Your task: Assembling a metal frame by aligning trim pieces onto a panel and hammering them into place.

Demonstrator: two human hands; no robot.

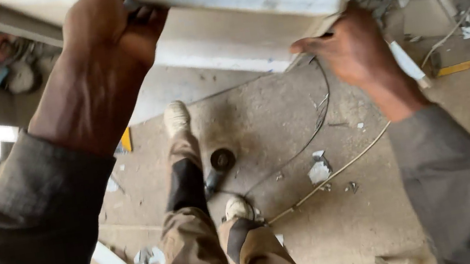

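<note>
Head view, both hands gripping smooth white rectangular panel, dusty concrete floor

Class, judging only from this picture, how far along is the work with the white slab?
Done: cutting seems to have happened, since white offcuts litter the concrete floor beside an angle grinder. In hand: the left hand and right hand hold the white slab raised. Left: setting it down; where cannot be seen.

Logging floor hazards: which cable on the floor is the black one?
The thin black cable curving from under the right hand to the angle grinder. The other cable is pale cream, running diagonally right of it.
</note>
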